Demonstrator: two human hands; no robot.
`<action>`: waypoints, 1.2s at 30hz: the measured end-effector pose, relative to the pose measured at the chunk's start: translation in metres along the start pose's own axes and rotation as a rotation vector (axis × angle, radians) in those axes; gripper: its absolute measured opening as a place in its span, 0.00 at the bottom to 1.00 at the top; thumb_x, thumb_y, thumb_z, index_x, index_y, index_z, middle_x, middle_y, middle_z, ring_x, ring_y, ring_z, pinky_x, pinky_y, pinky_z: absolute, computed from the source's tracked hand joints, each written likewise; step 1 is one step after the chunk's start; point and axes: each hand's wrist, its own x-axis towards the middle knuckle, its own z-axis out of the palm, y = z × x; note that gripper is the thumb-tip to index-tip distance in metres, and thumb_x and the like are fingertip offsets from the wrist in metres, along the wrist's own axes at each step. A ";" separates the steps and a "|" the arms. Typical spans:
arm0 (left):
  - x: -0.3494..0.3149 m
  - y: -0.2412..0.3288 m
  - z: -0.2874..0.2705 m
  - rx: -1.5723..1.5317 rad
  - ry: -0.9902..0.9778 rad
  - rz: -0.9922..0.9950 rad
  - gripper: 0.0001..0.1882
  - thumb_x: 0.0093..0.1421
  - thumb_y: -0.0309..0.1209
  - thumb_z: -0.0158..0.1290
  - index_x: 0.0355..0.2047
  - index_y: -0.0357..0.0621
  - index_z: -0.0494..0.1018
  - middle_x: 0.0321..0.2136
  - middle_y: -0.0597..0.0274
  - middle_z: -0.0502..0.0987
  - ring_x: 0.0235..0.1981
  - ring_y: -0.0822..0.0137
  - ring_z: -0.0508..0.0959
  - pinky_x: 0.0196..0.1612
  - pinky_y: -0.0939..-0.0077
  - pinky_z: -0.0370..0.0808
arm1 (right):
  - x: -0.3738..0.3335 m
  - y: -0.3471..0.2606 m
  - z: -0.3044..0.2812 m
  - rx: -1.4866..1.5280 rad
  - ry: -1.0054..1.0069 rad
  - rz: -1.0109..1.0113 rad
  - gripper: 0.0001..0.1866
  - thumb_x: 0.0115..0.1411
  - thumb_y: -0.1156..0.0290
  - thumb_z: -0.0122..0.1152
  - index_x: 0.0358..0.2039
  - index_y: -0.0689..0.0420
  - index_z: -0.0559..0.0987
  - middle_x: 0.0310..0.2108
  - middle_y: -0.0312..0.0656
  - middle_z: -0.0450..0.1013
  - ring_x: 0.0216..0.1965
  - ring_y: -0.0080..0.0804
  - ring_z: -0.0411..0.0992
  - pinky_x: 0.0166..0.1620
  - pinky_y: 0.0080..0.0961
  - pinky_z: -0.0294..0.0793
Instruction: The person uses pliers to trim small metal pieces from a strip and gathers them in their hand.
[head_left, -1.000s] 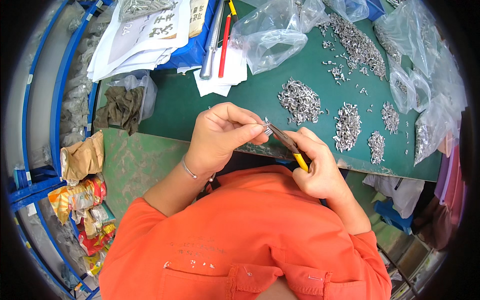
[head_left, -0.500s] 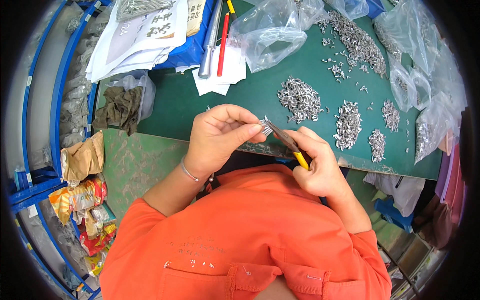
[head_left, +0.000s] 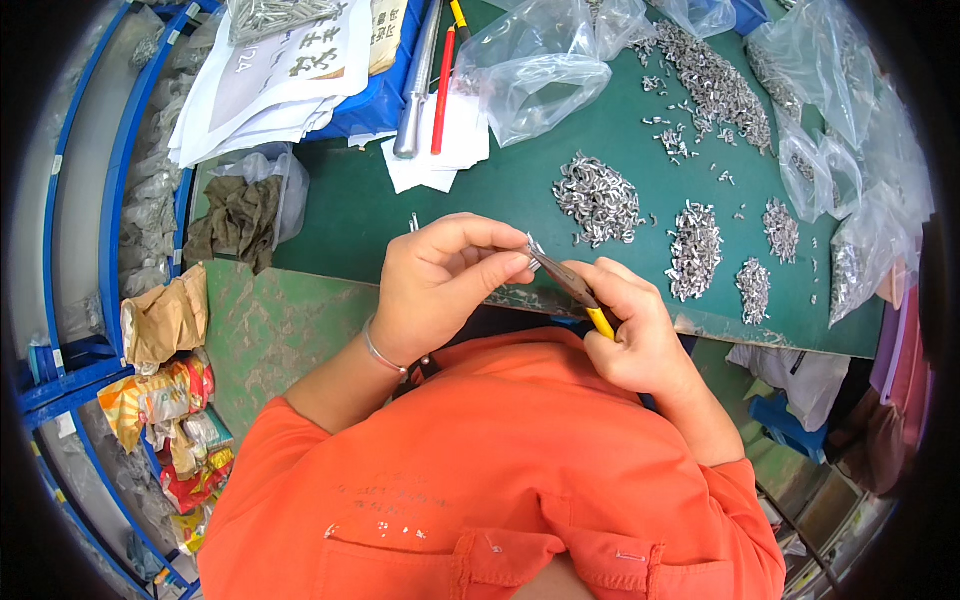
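My left hand [head_left: 440, 275] pinches a few small silvery metal pieces [head_left: 534, 252] between thumb and forefinger, close to the bench's near edge. My right hand [head_left: 640, 325] is closed around yellow-handled pliers [head_left: 572, 285]. The plier tips touch or lie right beside the pinched pieces; their exact contact is too small to tell. Beyond my hands a heap of small curved metal pieces [head_left: 598, 200] lies on the green bench top [head_left: 450, 215]. To its right are another pile [head_left: 695, 250] and two smaller ones.
Clear plastic bags [head_left: 545, 85] lie at the back, beside a large spread of metal pieces [head_left: 710, 85]. A red pencil [head_left: 442, 95] and a metal rod [head_left: 412, 110] rest on white paper. A tub with a dark rag [head_left: 235, 215] stands left, near blue shelving [head_left: 130, 130].
My left hand has shifted very slightly, and the pliers' tips have turned a little at the pinched pieces. A thin metal piece now shows behind my left hand.
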 end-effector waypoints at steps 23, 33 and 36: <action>0.007 0.005 -0.002 0.591 -0.039 0.261 0.01 0.58 0.17 0.56 0.31 0.33 0.76 0.29 0.59 0.75 0.22 0.76 0.74 0.25 0.85 0.71 | 0.001 0.013 0.015 -0.270 0.264 -0.141 0.32 0.39 0.87 0.53 0.50 0.61 0.75 0.26 0.44 0.66 0.28 0.42 0.69 0.33 0.30 0.72; 0.016 -0.008 0.000 1.036 -0.164 0.433 0.06 0.52 0.20 0.60 0.32 0.37 0.78 0.30 0.56 0.75 0.30 0.60 0.76 0.34 0.73 0.73 | -0.002 0.024 0.016 -0.016 0.419 -0.079 0.32 0.38 0.86 0.45 0.48 0.63 0.76 0.24 0.35 0.60 0.25 0.24 0.59 0.30 0.19 0.59; 0.019 0.003 -0.015 0.961 -0.039 0.380 0.05 0.54 0.21 0.59 0.33 0.37 0.79 0.30 0.57 0.76 0.31 0.62 0.77 0.35 0.73 0.73 | -0.003 0.024 0.014 -0.034 0.402 -0.078 0.32 0.38 0.86 0.46 0.48 0.63 0.76 0.27 0.41 0.65 0.27 0.29 0.63 0.32 0.20 0.65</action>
